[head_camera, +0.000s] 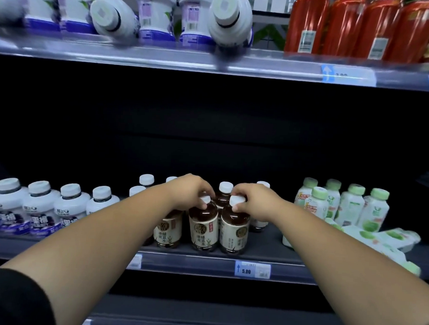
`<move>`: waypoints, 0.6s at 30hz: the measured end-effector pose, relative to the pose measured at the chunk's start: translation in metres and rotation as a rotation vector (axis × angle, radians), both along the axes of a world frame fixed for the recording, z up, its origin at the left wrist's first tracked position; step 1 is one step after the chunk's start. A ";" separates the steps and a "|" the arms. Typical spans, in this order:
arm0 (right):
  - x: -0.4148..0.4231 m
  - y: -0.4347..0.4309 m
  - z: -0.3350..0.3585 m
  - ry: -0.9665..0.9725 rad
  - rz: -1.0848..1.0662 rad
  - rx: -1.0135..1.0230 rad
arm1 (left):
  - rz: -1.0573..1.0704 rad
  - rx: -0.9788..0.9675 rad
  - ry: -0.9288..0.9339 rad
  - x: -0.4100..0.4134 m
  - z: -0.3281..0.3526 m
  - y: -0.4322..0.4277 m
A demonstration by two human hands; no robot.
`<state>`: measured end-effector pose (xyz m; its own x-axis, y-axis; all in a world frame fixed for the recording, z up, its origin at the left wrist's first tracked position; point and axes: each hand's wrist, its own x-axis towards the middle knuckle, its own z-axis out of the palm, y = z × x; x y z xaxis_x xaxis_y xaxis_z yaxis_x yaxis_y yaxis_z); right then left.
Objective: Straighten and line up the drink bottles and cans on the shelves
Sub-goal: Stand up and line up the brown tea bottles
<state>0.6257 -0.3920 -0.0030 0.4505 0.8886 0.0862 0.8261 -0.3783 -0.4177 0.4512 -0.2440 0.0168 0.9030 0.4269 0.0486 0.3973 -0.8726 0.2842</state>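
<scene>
On lower shelf (204, 259), front edge: left hand (191, 190) and right hand (253, 201) each pinch cap of brown tea bottles (204, 225), fingers closed round tops, likely to twist labels forward, level row.

Price tag (252, 270) on the lower rail (204, 264), right of centre, reads 5.00. A second tag (348, 75) sits on the upper rail (163, 62), far right, its digits blurred. Back panel (210, 127) is dark.
</scene>
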 end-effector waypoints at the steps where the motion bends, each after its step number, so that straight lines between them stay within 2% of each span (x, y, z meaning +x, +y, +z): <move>1: -0.003 0.003 0.000 -0.006 0.002 0.003 | -0.014 0.007 0.011 -0.001 0.001 0.001; 14: -0.025 0.016 0.001 -0.062 -0.018 -0.003 | -0.067 0.036 0.028 -0.009 -0.001 0.013; 16: -0.023 0.015 0.000 -0.032 -0.013 0.001 | -0.076 0.072 0.028 -0.009 -0.001 0.012; 18: -0.015 0.014 0.002 0.076 0.035 0.008 | -0.099 0.097 0.015 -0.006 0.000 0.008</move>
<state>0.6103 -0.3783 -0.0011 0.4248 0.9033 0.0598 0.8043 -0.3462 -0.4829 0.4449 -0.2361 0.0170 0.9414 0.3295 0.0718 0.3113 -0.9309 0.1911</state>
